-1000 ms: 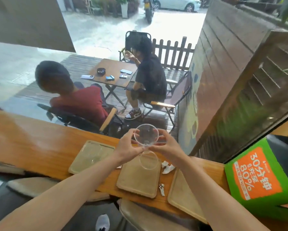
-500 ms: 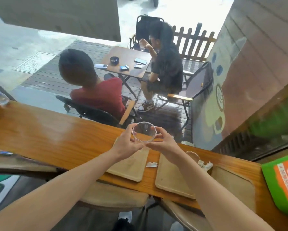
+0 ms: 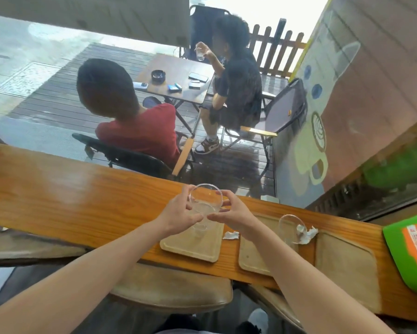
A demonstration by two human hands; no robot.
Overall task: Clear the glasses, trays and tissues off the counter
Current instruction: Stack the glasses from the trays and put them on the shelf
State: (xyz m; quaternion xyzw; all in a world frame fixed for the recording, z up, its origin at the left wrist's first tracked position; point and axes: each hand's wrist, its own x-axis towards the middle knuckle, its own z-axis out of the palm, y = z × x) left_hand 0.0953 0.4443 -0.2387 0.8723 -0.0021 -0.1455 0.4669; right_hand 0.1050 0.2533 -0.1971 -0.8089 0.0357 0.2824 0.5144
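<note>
Clear glass (image 3: 205, 197) held over the left tray (image 3: 193, 244), apparently being nested into a second glass standing there.

Left hand (image 3: 178, 214) and right hand (image 3: 234, 213) half-curled, fingertips pinching opposite sides of the rim, probably for steady lowering. To the tray's right on the table (image 3: 58, 196): tissue (image 3: 231, 235), another glass (image 3: 291, 229), crumpled tissue (image 3: 306, 233), two more trays (image 3: 250, 259) (image 3: 347, 261).

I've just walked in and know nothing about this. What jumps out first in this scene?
Front and centre, the left hand and right hand hold a clear glass together above the leftmost wooden tray on the long counter. To the right a second glass sits on the middle tray beside a crumpled tissue. Beyond the window, two people sit at an outdoor table.
</note>
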